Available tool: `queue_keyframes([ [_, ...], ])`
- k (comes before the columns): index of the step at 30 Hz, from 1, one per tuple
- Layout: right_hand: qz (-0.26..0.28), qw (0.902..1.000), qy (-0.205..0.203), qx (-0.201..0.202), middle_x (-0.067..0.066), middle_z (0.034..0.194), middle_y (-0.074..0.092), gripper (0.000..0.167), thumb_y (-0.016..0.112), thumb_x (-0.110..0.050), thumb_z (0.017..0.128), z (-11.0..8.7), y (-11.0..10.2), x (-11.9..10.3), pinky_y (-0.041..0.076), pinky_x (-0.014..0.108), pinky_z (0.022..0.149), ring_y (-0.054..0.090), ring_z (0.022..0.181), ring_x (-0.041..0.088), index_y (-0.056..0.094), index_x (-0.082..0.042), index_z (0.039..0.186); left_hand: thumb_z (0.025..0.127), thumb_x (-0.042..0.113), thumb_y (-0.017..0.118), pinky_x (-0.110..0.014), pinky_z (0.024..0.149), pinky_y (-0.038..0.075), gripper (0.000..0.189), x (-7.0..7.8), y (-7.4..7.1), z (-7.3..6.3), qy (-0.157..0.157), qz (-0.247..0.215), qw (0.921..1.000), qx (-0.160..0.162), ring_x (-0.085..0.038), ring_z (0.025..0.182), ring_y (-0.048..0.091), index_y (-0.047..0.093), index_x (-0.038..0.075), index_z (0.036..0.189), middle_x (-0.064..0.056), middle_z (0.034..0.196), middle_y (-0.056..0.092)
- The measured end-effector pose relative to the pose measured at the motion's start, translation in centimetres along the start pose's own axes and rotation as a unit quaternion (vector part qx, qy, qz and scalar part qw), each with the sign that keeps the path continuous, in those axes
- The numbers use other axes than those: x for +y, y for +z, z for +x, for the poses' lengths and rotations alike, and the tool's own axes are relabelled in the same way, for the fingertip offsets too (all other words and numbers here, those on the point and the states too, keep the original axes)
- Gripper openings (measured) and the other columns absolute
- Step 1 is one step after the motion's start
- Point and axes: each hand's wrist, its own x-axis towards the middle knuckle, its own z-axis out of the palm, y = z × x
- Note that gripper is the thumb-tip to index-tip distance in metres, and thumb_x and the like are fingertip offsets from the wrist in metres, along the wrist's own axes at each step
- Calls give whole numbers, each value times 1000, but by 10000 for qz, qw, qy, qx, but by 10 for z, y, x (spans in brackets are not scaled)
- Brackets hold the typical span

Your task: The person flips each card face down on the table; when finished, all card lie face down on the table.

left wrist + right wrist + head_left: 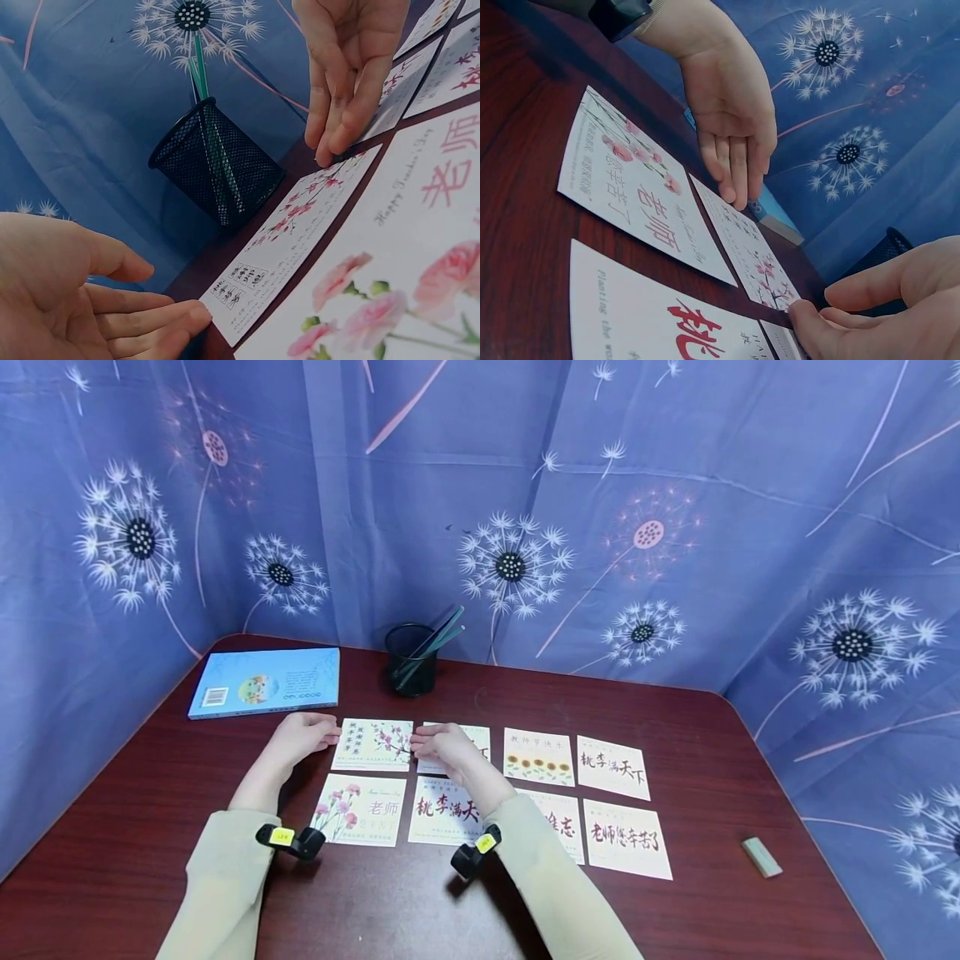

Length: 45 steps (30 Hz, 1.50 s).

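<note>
A greeting card with pink blossom branches [375, 745] lies flat at the back left of two rows of cards. My left hand [303, 737] is at its left edge, fingers fairly straight with the tips right at the card. At its right edge are the fingertips of my right hand [444, 748], which also partly covers the neighbouring card [480, 739]. In the left wrist view both hands, the left [97, 300] and the right [352, 67], flank the blossom card [292, 217]. Just in front lies a card with pink carnations [360, 810].
More cards, among them a sunflower card [538, 757] and one with red lettering [628, 837], continue to the right. A blue book [266, 681] lies at the back left, beside a black mesh pen holder [412, 662] with several pencils. A small greenish block [762, 857] is at the right.
</note>
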Motion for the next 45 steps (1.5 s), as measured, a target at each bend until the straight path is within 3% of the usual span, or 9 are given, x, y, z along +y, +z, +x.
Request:
queue_keyframes([
  [11,86,9999,27,-94,32,141,47,46,42,15,91,-1,-1,-3,42,42,111,49,132,39,39,19,137,104,14,35,-43,105,47,47,-1,-1,2,-37,-173,9998,-60,-35,120,59,38,-19,139,-33,134,53],
  [23,378,9989,-151,-223,34,145,40,52,42,15,91,2,1,-2,41,47,110,45,134,42,31,17,142,104,13,35,-43,106,47,48,1,-4,-2,-56,-185,9997,-118,-36,120,59,36,-19,139,-34,134,52],
  [28,516,9984,-223,-70,31,143,45,53,50,11,91,6,4,1,44,43,108,59,119,31,36,15,141,104,14,34,-43,106,47,49,3,-4,-2,-117,-244,9995,-175,-35,122,58,35,-19,140,-34,136,51],
  [32,501,9985,-229,-34,30,140,48,55,56,10,88,9,8,4,46,41,107,61,105,19,39,13,140,105,14,34,-42,105,48,49,5,-3,-3,-138,-275,9993,-222,-34,121,59,34,-19,140,-34,137,50],
  [41,511,9984,-229,-3,32,135,52,53,52,15,86,11,13,10,48,46,104,61,92,15,40,14,138,104,13,37,-43,106,46,49,6,-2,-5,-150,-285,9990,-320,-32,120,60,34,-19,141,-34,138,49],
  [45,567,9980,-269,19,33,134,52,52,51,15,87,11,12,10,49,45,103,61,90,15,40,15,138,102,14,43,-43,105,48,50,16,-6,-12,48,-81,9998,-178,-35,121,59,37,-17,140,-33,139,48],
])
